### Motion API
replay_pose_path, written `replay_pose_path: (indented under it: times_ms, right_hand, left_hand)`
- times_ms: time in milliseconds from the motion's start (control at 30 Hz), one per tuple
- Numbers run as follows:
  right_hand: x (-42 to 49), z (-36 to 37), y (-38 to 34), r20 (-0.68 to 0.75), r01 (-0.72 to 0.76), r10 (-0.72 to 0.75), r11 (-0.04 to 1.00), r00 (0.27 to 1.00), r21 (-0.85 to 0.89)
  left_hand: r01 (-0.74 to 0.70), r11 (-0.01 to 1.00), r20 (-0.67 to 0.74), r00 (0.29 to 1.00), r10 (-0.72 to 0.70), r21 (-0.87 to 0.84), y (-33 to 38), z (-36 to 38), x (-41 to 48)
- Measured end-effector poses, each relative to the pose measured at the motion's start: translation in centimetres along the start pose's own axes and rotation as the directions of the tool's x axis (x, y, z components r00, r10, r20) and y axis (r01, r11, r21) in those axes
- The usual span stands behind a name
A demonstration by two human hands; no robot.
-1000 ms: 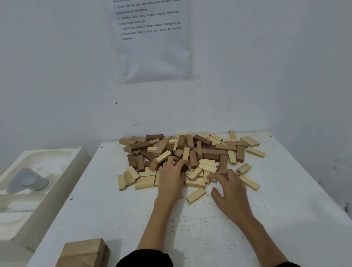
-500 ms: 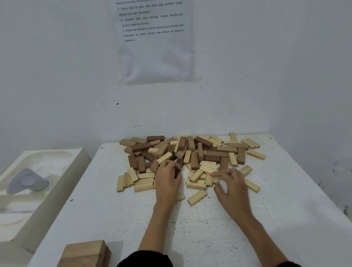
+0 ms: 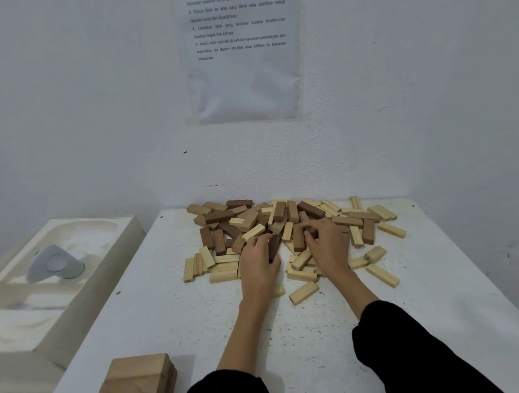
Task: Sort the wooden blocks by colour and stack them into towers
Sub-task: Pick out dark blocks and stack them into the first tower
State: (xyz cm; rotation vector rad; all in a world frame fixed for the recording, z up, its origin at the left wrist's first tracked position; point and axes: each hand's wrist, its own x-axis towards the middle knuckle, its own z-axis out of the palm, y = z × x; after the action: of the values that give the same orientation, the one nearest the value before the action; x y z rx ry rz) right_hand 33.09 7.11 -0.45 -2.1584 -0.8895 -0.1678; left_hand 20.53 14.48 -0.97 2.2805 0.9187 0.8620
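Right hand (image 3: 327,247) moved deeper into block pile (image 3: 282,222) — fingers pinching a dark block, left hand (image 3: 259,262) gripping dark block (image 3: 274,247), near table (image 3: 168,317) bare.

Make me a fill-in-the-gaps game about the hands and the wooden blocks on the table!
1. The left hand grips a ____ brown wooden block.
2. The pile of loose wooden blocks lies on a ____ table.
3. The medium-brown stack of blocks stands at the table's near ____ corner.
4. A printed sheet of ____ hangs on the wall above the pile.

Missing words: dark; white; left; paper
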Motion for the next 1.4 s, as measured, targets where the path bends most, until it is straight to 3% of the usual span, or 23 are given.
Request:
replay_pose_path:
  times_ms: [167, 433, 733, 1000, 1300, 1400]
  right_hand:
    - [-0.7, -0.5, 0.1, -0.16, 0.017, 0.024, 0.968, 0.987, 0.252]
    - [-4.3, -3.0, -0.7, -0.304, 0.121, -0.002, 0.921, 0.953, 0.372]
    - [-11.9, -6.2, -1.5, -0.215, -0.028, 0.165, 0.849, 0.963, 0.527]
    - [-18.5, -7.4, -2.2, -0.085, -0.112, 0.197, 0.806, 0.977, 0.582]
    - [-20.9, -7.3, -2.4, -0.011, -0.095, 0.117, 0.854, 0.993, 0.511]
    - [-21.1, -7.1, -2.4, -0.026, -0.069, 0.09, 0.89, 0.996, 0.452]
  left_hand:
    - [-0.007, 0.997, -0.054, 0.999, 0.004, -0.072, -0.1, -0.1, -0.1]
    - [-0.13, 0.982, -0.128, 0.985, 0.113, -0.14, 1.5, -1.4, -1.0]
    - [-0.165, 0.974, -0.09, 0.984, 0.152, -0.154, 2.0, -3.7, -5.7]
    - [-0.038, 0.848, -0.09, 0.996, -0.012, -0.528, 3.0, -8.3, -12.4]
    - [0.054, 0.904, 0.059, 0.998, -0.032, -0.424, -0.1, -10.3, -16.0]
    - [-0.01, 0.937, 0.095, 0.994, 0.046, -0.35, -0.3, -10.2, -17.3]
